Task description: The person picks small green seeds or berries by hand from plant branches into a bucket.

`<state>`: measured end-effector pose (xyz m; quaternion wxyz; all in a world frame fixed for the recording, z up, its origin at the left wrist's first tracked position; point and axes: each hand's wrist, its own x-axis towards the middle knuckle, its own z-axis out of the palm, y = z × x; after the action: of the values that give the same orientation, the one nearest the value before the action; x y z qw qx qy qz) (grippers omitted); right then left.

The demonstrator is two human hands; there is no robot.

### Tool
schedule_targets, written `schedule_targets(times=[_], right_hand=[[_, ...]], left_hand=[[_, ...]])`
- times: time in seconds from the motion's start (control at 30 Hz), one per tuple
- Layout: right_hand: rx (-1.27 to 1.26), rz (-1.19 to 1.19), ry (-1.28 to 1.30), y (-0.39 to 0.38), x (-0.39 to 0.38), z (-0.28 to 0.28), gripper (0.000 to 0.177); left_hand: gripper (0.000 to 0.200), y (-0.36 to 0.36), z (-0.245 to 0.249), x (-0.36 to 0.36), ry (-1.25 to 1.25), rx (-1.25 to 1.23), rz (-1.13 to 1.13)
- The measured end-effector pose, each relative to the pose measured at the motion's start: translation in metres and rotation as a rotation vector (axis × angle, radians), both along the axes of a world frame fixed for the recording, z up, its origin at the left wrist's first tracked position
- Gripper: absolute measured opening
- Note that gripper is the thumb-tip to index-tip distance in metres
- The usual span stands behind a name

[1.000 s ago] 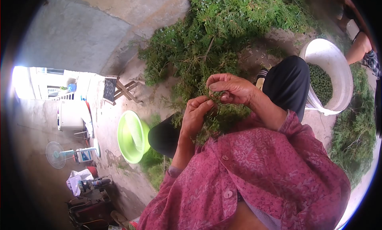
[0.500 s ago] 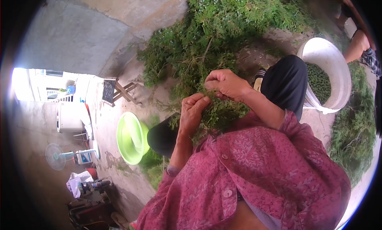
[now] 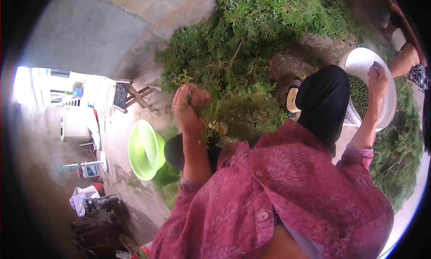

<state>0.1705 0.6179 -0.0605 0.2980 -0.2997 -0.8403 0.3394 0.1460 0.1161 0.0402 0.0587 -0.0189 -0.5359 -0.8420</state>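
My left hand (image 3: 188, 107) is closed around a leafy green sprig (image 3: 181, 78), whose tip sticks out above the fingers while more foliage hangs beside the palm. Over the white bucket (image 3: 389, 102) at the right is my right hand (image 3: 378, 79), fingers curled; whether anything is in them is too small to tell. Small round green berries (image 3: 358, 95) lie inside the bucket. A big heap of green branches (image 3: 215, 57) with pale berries covers the ground in front of me.
A lime-green basin (image 3: 142, 162) holding a strainer stands at the left, near a folding stool (image 3: 130, 96) and a fan (image 3: 58, 169). More cut branches (image 3: 397, 156) lie beyond the bucket. Another person's arm (image 3: 406, 59) shows at the upper right.
My right hand has moved away from my left and over to the bucket. My left hand has shifted left and up with the sprig.
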Motion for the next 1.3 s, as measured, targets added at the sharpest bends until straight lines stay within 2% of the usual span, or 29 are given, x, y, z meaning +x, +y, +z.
schedule_targets(times=[0.03,0.07,0.1,0.13,0.2,0.23,0.3,0.37,0.43,0.5,0.53,0.6,0.67,0.7,0.77,0.9,0.97,1.0,1.07,1.1,1.17,1.2,1.23,1.27,1.3], right_hand=[[0.001,0.005,-0.002,0.015,0.005,-0.028,0.031],[0.429,0.000,-0.144,0.028,0.008,-0.060,0.033],[0.858,-0.007,-0.284,0.023,0.008,-0.062,0.034],[0.859,-0.004,-0.278,0.021,0.007,-0.061,0.034],[0.456,0.100,-0.360,0.001,0.009,-0.051,0.038],[0.452,0.103,-0.359,-0.015,0.006,-0.030,0.038],[-0.069,0.353,-0.232,-0.054,-0.002,0.016,0.033],[-0.254,0.572,-0.039,-0.092,-0.010,0.033,0.026],[-0.407,0.835,0.084,-0.134,-0.015,0.044,0.020],[-0.486,1.091,-0.082,-0.178,-0.014,0.060,0.021],[-0.508,1.223,-0.044,-0.199,-0.018,0.056,0.022],[-0.872,1.389,-0.169,-0.240,-0.021,0.043,0.026],[-1.064,1.382,-0.229,-0.277,-0.017,0.029,0.036],[-1.063,1.367,-0.217,-0.292,-0.014,0.027,0.036],[-1.442,1.128,-0.301,-0.311,-0.011,0.025,0.045],[-1.421,1.133,-0.289,-0.301,-0.009,0.051,0.042],[-1.354,1.026,-0.260,-0.298,-0.010,0.046,0.037],[-1.353,1.020,-0.257,-0.296,-0.011,0.047,0.037],[-1.067,0.963,-0.306,-0.294,-0.014,0.048,0.036],[-1.068,0.963,-0.303,-0.297,-0.017,0.032,0.036],[-0.598,1.018,-0.150,-0.308,-0.023,-0.016,0.038],[-0.598,1.025,-0.149,-0.311,-0.022,-0.014,0.038],[-0.742,0.981,-0.187,-0.314,-0.019,-0.010,0.040],[-0.884,0.934,-0.227,-0.317,-0.017,-0.009,0.043],[-0.977,1.066,-0.209,-0.320,-0.022,-0.017,0.058]], left_hand=[[0.016,-0.006,-0.006,-0.006,-0.029,0.084,0.031],[0.014,-0.008,-0.010,-0.011,-0.054,0.170,0.060],[0.014,-0.007,-0.009,-0.013,-0.050,0.173,0.063],[0.013,-0.006,-0.008,-0.014,-0.010,0.076,0.116],[0.013,-0.010,-0.008,-0.015,0.025,-0.030,0.172],[0.012,-0.015,-0.010,-0.018,0.005,-0.012,0.169],[0.012,-0.018,-0.007,-0.020,-0.011,0.001,0.165],[0.011,-0.014,0.002,-0.020,-0.151,0.177,0.247],[0.012,-0.011,0.001,-0.023,-0.158,0.201,0.253],[0.012,-0.002,0.004,-0.022,-0.165,0.228,0.262],[0.014,0.012,0.011,-0.019,-0.103,0.165,0.308],[0.015,0.022,0.014,-0.017,-0.038,0.104,0.342],[0.018,0.025,0.013,-0.015,-0.031,0.250,0.121],[0.018,0.028,0.011,-0.014,-0.030,0.249,0.103],[0.021,0.035,0.004,-0.009,0.120,0.106,-0.024],[0.025,0.034,-0.006,-0.002,0.156,0.046,-0.121],[0.024,0.025,-0.010,0.000,-0.020,-0.072,-0.028],[0.024,0.027,-0.006,0.003,-0.020,-0.070,-0.034],[0.031,0.031,0.011,0.011,-0.120,-0.378,0.228],[0.031,0.030,0.017,0.014,-0.118,-0.380,0.227],[0.042,0.027,0.028,0.021,0.216,-0.780,0.457],[0.047,0.026,0.041,0.027,0.227,-1.016,0.417],[0.047,0.022,0.049,0.028,0.224,-1.018,0.425],[0.049,0.016,0.057,0.029,0.284,-1.215,0.050],[0.051,0.008,0.062,0.027,0.335,-1.383,-0.343]])
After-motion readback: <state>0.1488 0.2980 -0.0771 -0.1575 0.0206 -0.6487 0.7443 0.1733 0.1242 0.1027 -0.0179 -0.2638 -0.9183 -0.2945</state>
